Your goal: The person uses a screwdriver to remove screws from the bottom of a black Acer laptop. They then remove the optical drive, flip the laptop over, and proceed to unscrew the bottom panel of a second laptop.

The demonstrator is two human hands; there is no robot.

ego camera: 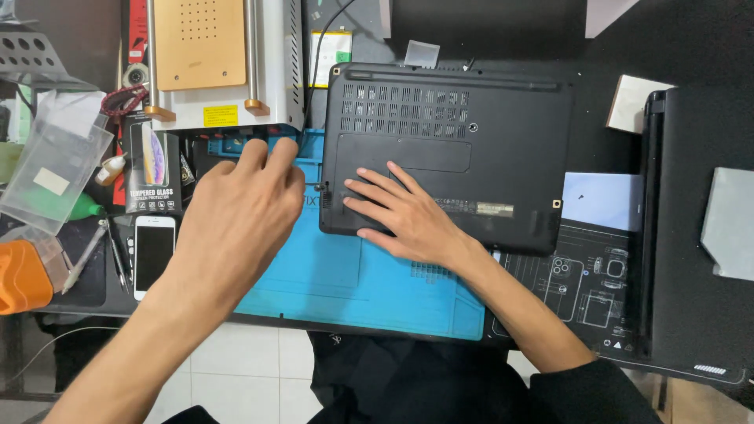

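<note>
A black laptop (471, 141) lies upside down, its vented underside facing up, partly on a blue work mat (338, 283). My right hand (408, 220) rests flat on the laptop's near left part, fingers spread. My left hand (243, 212) hovers over the mat's left end with its fingers reaching toward the mat's far tray section, just below a silver machine (275, 63) with a tan plate on top. I cannot see anything held in the left hand; its fingertips are partly hidden.
A white smartphone (153, 251) and a screen protector box (153, 169) lie left of the mat. Tweezers (118, 259), clear plastic boxes (51, 169) and an orange object (22, 276) sit at the far left. A second dark laptop (699, 235) stands at the right on a black mat.
</note>
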